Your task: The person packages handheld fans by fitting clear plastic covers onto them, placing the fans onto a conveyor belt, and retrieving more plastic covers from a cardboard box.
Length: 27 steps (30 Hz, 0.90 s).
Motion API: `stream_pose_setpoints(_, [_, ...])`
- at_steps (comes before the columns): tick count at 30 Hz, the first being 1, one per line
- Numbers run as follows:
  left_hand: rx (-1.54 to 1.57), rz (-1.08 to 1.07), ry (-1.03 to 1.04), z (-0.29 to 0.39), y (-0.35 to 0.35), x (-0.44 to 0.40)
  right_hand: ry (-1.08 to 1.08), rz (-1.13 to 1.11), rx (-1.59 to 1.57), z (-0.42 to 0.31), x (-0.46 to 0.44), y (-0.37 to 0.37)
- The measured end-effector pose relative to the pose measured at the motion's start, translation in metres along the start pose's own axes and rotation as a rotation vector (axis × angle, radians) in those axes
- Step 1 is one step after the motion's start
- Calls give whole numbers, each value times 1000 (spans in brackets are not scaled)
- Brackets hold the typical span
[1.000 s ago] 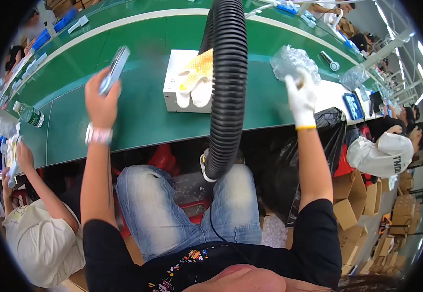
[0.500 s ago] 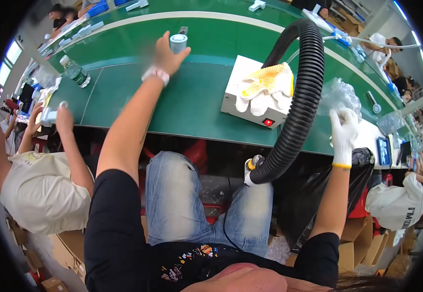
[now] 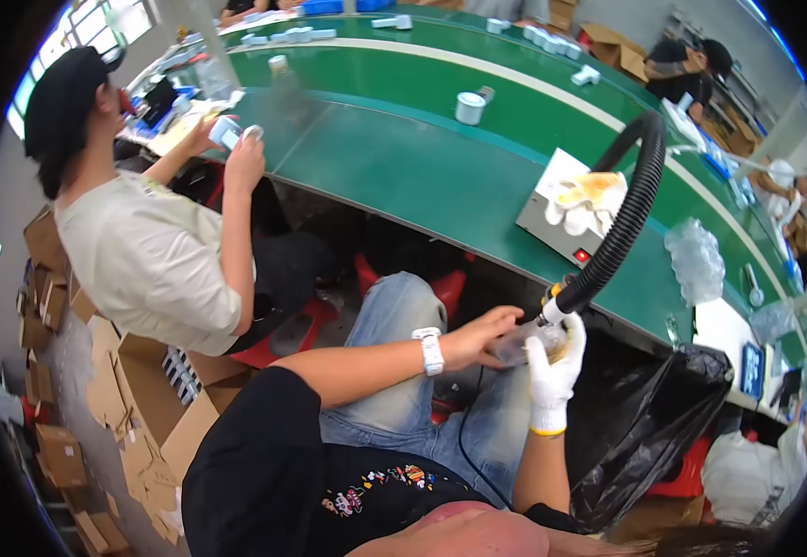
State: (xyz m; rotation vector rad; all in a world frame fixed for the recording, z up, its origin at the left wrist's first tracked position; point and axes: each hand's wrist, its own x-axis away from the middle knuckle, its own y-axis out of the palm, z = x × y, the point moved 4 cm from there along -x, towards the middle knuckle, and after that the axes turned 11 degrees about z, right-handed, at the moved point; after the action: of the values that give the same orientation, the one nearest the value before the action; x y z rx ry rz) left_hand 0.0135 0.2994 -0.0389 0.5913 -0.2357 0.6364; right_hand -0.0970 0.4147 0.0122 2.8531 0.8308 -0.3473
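Note:
A crumpled-looking clear plastic piece (image 3: 513,349) is between my two hands, above my lap and just under the nozzle (image 3: 555,311) of a black corrugated hose (image 3: 640,190). My bare left hand (image 3: 477,340), with a white watch at the wrist, has its fingers closed on the left side of the plastic. My right hand (image 3: 554,373), in a white knitted glove, curls around the right side, close to the nozzle; its fingertips are partly hidden. A white cup-shaped part (image 3: 469,109) stands on the green belt, away from both hands.
A grey box (image 3: 552,209) with a lit red switch and a yellow-white glove (image 3: 591,200) on top stands at the table edge. Clear plastic pieces (image 3: 696,262) lie to its right. A black bag (image 3: 649,427) hangs below. On the left a co-worker (image 3: 143,251) handles a white part.
My left hand has left the cup-shaped part and come down to my lap. My right hand has come from the plastic pile to the nozzle. The view has turned left.

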Motion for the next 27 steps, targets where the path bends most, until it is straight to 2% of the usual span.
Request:
stream_pose_setpoints(1, [161, -73, -225, -6, 7, 1, 16, -48, 39, 5, 5, 10])
stream_pose_setpoints(3, [254, -55, -212, -11, 6, -3, 26, -101, 78, 20, 18, 22])
stream_pose_setpoints(6, [426, -43, -218, -28, 2, -19, 87, -105, 351, 59, 35, 29])
stream_pose_setpoints(7, [352, -60, -102, -35, 1, -24, 87, -110, 348, 68, 39, 27])
stream_pose_setpoints(9, [205, -82, 124, -38, -1, -22, 166, -78, 143, 82, 48, 21])
stream_pose_setpoints(10, [209, -73, 123, -42, -5, -22, 207, -61, 41, 89, 52, 18])
stream_pose_setpoints(13, [-603, -111, 516, -19, 1, -15, 176, -134, 221, 64, 52, 13])
stream_pose_setpoints(14, [-599, -109, 513, -20, 1, -17, 163, -167, 314, 54, 53, 9])
stream_pose_setpoints(15, [-389, -79, 446, -21, 2, -21, 169, -169, 317, 49, 55, 1])
stream_pose_setpoints(17, [23, -16, 316, -21, 0, -28, 338, -375, 420, 52, 60, -17])
stream_pose_setpoints(18, [23, -11, 319, -15, -3, -28, 418, -480, 469, 53, 60, -29])
stream_pose_setpoints(20, [147, -11, 275, 2, -7, -20, 407, -403, 327, 35, 39, -74])
stream_pose_setpoints(21, [209, -15, 246, 10, -9, -16, 333, -270, 230, 23, 24, -103])
stream_pose_setpoints(22, [170, 15, 350, 26, -15, -9, 224, -88, 115, 13, 6, -140])
stream_pose_setpoints(24, [131, 73, 497, 59, -30, -3, 76, 480, -140, 5, -22, -223])
stream_pose_setpoints(26, [86, 188, 613, 93, -50, -12, -139, 935, 379, -3, -31, -300])
stream_pose_setpoints(27, [102, 209, 569, 108, -61, -24, -146, 730, 913, 0, -39, -317])
